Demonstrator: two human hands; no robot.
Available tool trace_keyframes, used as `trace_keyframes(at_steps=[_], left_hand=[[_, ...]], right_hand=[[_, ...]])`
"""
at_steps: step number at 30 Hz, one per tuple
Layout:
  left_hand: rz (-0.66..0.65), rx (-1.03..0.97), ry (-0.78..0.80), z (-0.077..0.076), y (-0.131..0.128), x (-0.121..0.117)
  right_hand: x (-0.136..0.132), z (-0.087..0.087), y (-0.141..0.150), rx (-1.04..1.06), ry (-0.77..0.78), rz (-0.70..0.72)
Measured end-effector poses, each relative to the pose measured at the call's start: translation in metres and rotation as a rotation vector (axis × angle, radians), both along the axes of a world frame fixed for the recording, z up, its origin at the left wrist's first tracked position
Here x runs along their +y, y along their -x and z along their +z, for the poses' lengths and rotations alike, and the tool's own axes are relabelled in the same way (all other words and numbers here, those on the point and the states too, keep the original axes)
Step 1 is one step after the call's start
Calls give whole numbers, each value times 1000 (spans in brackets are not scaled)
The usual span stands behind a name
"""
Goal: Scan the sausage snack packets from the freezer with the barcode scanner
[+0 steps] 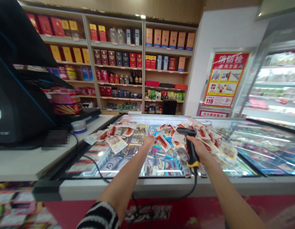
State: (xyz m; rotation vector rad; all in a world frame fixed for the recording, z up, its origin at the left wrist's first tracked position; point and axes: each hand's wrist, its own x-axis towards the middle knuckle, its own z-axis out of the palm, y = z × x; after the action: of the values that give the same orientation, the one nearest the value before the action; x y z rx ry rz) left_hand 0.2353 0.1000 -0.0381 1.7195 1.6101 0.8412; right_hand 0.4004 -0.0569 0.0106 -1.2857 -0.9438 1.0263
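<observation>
The right hand [197, 148] has its grip closed round a scanner [192, 149]; the left hand [149, 141] seems to pinch a sausage packet [163, 142] beside it, above the freezer [161, 183].

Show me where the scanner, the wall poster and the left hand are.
Scanner [191, 150], head view, on its handle.
Wall poster [225, 79], head view, on its middle.
Left hand [149, 142], head view, on its back.

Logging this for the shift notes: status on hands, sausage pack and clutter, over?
Left hand gripping sausage pack by its edge. Right hand gripping scanner. Other packs heaped close by; scanner cable over freezer edge.
</observation>
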Motion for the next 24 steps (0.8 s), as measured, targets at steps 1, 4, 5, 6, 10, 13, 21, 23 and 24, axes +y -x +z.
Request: trace_keyframes(at_steps=[1,4,5,6,10,13,21,23,24], left_hand=[[5,-64,33,3,8,2],[10,-270,127,12,30,5],[19,-331,143,15,35,5],[30,-390,155,17,40,5],[74,-596,176,20,50,2],[102,-716,180,19,55,0],[156,-907,173,18,65,2],[160,-933,168,18,66,2],[161,-943,166,18,66,2]], right_hand=[[0,1,8,-2,-18,39],[3,2,33,42,-28,126],[4,2,41,65,-22,141],[6,2,48,85,-15,150],[12,2,67,125,-8,163],[14,3,74,114,-14,179],[19,3,77,112,11,206],[20,2,79,130,13,230],[20,1,81,139,7,244]])
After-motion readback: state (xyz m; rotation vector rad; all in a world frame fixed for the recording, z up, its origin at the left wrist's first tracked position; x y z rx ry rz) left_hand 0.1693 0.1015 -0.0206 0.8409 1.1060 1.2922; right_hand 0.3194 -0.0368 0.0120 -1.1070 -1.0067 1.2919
